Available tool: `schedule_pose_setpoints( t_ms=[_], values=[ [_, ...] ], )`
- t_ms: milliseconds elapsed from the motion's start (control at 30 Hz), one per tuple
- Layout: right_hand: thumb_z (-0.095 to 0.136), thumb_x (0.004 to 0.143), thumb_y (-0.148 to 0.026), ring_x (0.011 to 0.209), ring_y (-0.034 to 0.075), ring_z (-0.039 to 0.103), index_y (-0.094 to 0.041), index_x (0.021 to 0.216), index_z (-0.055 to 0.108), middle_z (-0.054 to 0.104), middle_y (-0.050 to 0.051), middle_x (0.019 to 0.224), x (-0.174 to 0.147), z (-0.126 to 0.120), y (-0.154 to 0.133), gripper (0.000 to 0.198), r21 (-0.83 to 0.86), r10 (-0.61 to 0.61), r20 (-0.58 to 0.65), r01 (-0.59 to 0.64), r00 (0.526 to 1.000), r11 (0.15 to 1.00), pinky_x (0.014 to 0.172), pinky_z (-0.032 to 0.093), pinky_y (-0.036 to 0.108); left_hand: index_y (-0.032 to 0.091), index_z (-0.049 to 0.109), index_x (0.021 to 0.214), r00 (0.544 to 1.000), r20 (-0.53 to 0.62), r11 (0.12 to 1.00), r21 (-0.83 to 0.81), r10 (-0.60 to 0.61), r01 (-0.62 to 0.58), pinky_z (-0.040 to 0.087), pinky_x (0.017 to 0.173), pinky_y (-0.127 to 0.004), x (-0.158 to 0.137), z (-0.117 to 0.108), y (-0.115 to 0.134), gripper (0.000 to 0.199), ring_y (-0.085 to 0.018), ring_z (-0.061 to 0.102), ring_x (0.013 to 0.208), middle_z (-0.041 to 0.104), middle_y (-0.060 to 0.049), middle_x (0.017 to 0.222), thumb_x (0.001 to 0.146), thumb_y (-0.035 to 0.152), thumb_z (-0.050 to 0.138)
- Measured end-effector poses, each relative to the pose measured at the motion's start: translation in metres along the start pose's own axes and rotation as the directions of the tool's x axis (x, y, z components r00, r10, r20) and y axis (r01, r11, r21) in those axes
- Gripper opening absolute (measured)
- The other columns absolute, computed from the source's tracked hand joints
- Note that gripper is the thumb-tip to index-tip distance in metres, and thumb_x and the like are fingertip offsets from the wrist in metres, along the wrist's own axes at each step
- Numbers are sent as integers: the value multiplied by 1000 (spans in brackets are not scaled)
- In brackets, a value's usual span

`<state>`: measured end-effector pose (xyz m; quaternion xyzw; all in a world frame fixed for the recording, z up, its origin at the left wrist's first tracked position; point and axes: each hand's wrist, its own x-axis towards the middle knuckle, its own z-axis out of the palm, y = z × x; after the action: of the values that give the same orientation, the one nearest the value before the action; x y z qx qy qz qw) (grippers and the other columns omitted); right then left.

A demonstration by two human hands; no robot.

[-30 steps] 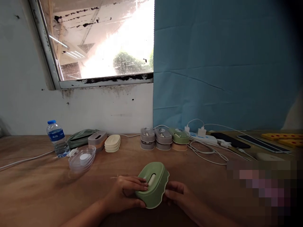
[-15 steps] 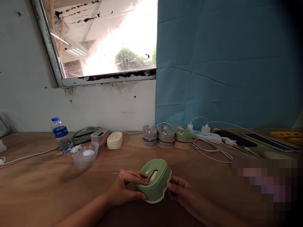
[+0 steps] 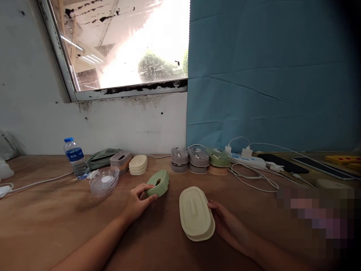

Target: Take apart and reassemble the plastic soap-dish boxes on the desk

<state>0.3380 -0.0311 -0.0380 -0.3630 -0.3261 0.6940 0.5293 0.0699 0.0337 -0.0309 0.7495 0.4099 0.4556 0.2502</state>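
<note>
My left hand (image 3: 141, 199) grips the near end of a green oval cover (image 3: 162, 184) with a slot in its top; it is tilted above the table. In my right hand (image 3: 221, 218) is a cream oval plastic piece (image 3: 194, 212) with a raised bar along its middle, held by its right edge. The cover and the cream piece are apart. Further back, a stack of similar cream pieces (image 3: 138, 165) stands beside a grey cover (image 3: 120, 162) with a slot.
Clear plastic trays (image 3: 104, 182) and a water bottle (image 3: 76, 160) stand on the left, with a green pouch (image 3: 101, 159) behind. Grey boxes (image 3: 198, 158) and a green-topped box (image 3: 219, 158) line the back. White cables (image 3: 254, 178), a power strip (image 3: 248, 161) and a phone (image 3: 282, 163) lie at the right.
The green cover has come off the cream piece. My left hand has carried the cover left and away from me; my right hand keeps the cream piece, now fully visible.
</note>
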Motion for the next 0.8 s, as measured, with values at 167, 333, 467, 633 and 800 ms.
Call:
schedule_pose_setpoints(
  t_ms=[167, 333, 467, 633, 800],
  values=[
    [66, 65, -25, 82, 21, 60, -17, 83, 62, 67, 3, 84, -4, 4, -2, 20, -95, 8, 18, -7, 1000, 995, 75, 45, 32, 18, 61, 94, 989, 63, 975, 173, 133, -142, 43, 87, -36, -1, -2, 2, 24, -21, 54, 98, 62, -7, 97, 74, 31, 59],
    [69, 63, -17, 91, 23, 60, -17, 97, 58, 65, 7, 98, -4, 3, -1, 36, -92, 23, 38, -19, 999, 996, 83, 45, 34, 21, 56, 105, 870, 338, 803, 362, 360, -473, 26, 102, -46, -3, -4, 3, 25, -20, 48, 106, 59, -6, 98, 80, 24, 52],
    [69, 65, -16, 94, 22, 59, -17, 99, 58, 65, 7, 99, -4, 0, 0, 36, -95, 25, 39, -21, 999, 995, 86, 45, 35, 23, 51, 112, 800, 481, 695, 435, 358, -573, 17, 104, -51, -3, -1, 7, 29, -19, 47, 105, 56, -5, 97, 84, 22, 45],
    [68, 65, -16, 93, 21, 60, -17, 99, 58, 66, 6, 97, -3, 2, -1, 36, -101, 20, 48, -15, 999, 995, 83, 46, 33, 23, 47, 115, 838, 479, 692, 513, 260, -508, 16, 102, -56, -8, -1, 11, 31, -19, 50, 99, 54, -6, 97, 84, 20, 42],
    [68, 64, -17, 89, 21, 60, -17, 90, 59, 67, 4, 91, -4, 3, -1, 27, -127, 13, 50, -7, 999, 992, 80, 46, 33, 25, 49, 111, 906, 396, 731, 572, 152, -372, 21, 100, -55, -16, -27, -5, 32, -21, 50, 99, 53, -5, 99, 80, 15, 44]
  ],
)
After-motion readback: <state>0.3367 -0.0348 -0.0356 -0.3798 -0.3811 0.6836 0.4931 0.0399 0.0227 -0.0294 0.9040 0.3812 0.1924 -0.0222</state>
